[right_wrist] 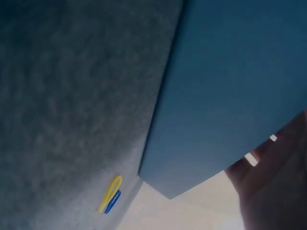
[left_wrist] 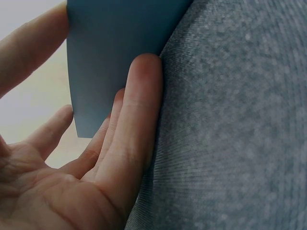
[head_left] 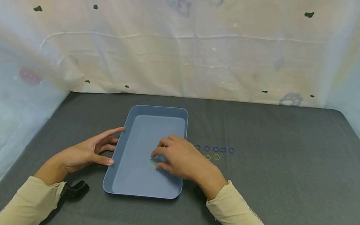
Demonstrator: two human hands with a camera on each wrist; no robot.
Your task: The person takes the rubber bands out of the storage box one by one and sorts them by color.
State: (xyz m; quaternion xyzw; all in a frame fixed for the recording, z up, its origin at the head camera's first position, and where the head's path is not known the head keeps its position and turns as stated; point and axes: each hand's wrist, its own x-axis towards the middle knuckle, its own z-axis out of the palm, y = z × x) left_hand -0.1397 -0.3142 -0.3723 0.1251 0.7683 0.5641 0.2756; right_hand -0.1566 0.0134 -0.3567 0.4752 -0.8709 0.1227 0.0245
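A shallow blue-grey rectangular tray (head_left: 133, 182) lies on the dark cloth. My left hand (head_left: 84, 152) is at its left side, with extended fingers and thumb touching the outer wall; the left wrist view shows the fingertips against that wall (left_wrist: 103, 62). My right hand (head_left: 179, 158) reaches over the right rim into the tray, fingers bent downward and thumb apart from the index finger. Just under those fingertips, a small pale, ring-like thing (head_left: 153, 163) lies on the tray floor. In the right wrist view, the tray wall (right_wrist: 216, 96) hides most of that hand.
Right of the tray, several small blue rings (head_left: 215, 149) lie in a row on the grey cloth (head_left: 280, 178), with yellow rings (head_left: 216, 157) in front of them. A pale printed curtain (head_left: 188, 65) hangs behind. A black strap (head_left: 76, 190) is at the left wrist.
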